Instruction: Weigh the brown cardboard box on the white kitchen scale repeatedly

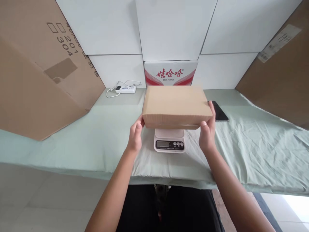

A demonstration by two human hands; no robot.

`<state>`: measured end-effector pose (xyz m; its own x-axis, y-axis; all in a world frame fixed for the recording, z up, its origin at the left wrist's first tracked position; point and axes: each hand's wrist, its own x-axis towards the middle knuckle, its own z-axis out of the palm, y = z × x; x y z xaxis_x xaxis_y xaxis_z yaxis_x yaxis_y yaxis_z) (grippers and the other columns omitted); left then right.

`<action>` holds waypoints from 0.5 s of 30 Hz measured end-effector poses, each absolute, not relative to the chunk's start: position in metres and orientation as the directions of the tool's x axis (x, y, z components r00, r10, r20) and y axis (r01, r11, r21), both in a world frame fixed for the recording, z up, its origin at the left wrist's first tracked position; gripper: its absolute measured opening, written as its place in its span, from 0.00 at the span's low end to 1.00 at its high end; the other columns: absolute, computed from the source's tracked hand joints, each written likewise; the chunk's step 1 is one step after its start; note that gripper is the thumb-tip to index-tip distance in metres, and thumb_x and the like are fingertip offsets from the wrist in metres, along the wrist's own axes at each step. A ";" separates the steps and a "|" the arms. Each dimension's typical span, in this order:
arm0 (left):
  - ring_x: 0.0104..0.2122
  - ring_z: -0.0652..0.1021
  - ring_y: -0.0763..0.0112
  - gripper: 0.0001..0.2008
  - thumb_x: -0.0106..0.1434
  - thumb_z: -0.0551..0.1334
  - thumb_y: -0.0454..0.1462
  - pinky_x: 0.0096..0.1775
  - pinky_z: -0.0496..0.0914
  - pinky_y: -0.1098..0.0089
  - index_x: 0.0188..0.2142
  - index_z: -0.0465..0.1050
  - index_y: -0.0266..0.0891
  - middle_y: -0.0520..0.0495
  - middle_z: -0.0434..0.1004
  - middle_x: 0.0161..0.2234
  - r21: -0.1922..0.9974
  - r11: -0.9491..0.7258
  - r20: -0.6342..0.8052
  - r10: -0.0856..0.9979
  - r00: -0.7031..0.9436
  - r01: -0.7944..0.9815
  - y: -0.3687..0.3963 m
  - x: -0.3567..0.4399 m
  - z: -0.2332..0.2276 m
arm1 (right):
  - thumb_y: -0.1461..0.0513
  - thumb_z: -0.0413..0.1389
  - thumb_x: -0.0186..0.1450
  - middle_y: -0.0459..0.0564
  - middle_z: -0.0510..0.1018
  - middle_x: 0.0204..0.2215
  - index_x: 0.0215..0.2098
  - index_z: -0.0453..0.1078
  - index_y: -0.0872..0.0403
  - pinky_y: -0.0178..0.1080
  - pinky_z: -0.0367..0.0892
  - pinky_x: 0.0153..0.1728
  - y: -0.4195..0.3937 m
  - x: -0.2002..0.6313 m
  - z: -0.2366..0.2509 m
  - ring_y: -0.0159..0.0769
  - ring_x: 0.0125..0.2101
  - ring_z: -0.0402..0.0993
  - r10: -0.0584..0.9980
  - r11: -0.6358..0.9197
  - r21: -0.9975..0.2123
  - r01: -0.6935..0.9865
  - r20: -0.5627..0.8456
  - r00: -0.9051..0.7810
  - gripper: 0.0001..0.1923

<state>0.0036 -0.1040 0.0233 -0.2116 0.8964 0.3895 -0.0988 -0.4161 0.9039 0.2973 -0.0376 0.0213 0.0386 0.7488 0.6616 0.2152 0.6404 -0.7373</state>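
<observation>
A flat brown cardboard box (176, 104) is held level over a small white digital scale (169, 141) on the table. My left hand (135, 135) grips the box's left end and my right hand (208, 129) grips its right end. The box hides most of the scale's platform; only the scale's front with its display and buttons shows. I cannot tell whether the box rests on the scale or hovers just above it.
The table wears a pale green cloth (253, 145). A black phone (218, 111) lies right of the box. A white power strip (125, 89) with cable lies at the back left. A red-and-white carton (170, 72) stands behind. Large cardboard sheets (36, 80) lean at both sides.
</observation>
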 end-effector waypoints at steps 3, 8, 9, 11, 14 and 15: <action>0.80 0.71 0.36 0.44 0.68 0.63 0.74 0.78 0.69 0.43 0.66 0.84 0.47 0.38 0.83 0.71 0.868 -0.481 0.443 0.861 -0.248 -0.120 -0.080 -0.001 0.049 | 0.26 0.52 0.73 0.47 0.61 0.85 0.86 0.55 0.33 0.72 0.56 0.85 -0.015 0.288 0.053 0.67 0.87 0.50 0.700 0.683 -0.694 0.227 0.711 0.067 0.50; 0.81 0.70 0.38 0.37 0.70 0.68 0.69 0.78 0.69 0.47 0.62 0.84 0.46 0.38 0.86 0.67 0.879 -0.424 0.343 0.879 -0.331 -0.217 -0.011 0.000 0.042 | 0.23 0.49 0.71 0.46 0.59 0.86 0.86 0.53 0.35 0.71 0.50 0.86 0.044 0.268 0.053 0.64 0.88 0.48 0.742 0.645 -0.737 0.202 0.667 0.062 0.54; 0.81 0.70 0.38 0.38 0.69 0.69 0.69 0.78 0.69 0.48 0.62 0.84 0.45 0.37 0.86 0.67 0.888 -0.406 0.324 0.886 -0.332 -0.215 0.001 0.001 0.032 | 0.23 0.50 0.69 0.48 0.59 0.85 0.86 0.53 0.37 0.71 0.49 0.87 0.054 0.265 0.044 0.64 0.88 0.47 0.768 0.620 -0.765 0.175 0.637 0.061 0.57; 0.80 0.72 0.38 0.40 0.67 0.69 0.71 0.78 0.70 0.49 0.61 0.85 0.44 0.36 0.86 0.67 0.904 -0.372 0.296 0.900 -0.321 -0.211 0.018 0.001 0.011 | 0.22 0.53 0.66 0.50 0.60 0.85 0.86 0.53 0.39 0.70 0.47 0.87 0.068 0.261 0.022 0.62 0.88 0.48 0.815 0.568 -0.814 0.122 0.576 0.054 0.60; 0.77 0.75 0.39 0.41 0.65 0.68 0.73 0.78 0.70 0.48 0.59 0.85 0.45 0.36 0.86 0.67 0.927 -0.329 0.266 0.916 -0.300 -0.181 0.026 -0.001 -0.012 | 0.22 0.55 0.63 0.50 0.61 0.85 0.84 0.56 0.41 0.66 0.46 0.88 0.076 0.261 -0.003 0.59 0.87 0.51 0.865 0.494 -0.867 0.066 0.498 0.062 0.62; 0.77 0.76 0.39 0.41 0.65 0.68 0.73 0.78 0.69 0.47 0.59 0.85 0.45 0.37 0.86 0.68 0.935 -0.312 0.254 0.920 -0.298 -0.169 0.026 -0.001 -0.016 | 0.22 0.56 0.62 0.50 0.61 0.85 0.83 0.58 0.41 0.66 0.46 0.88 0.077 0.261 -0.007 0.59 0.86 0.52 0.878 0.471 -0.880 0.055 0.474 0.068 0.61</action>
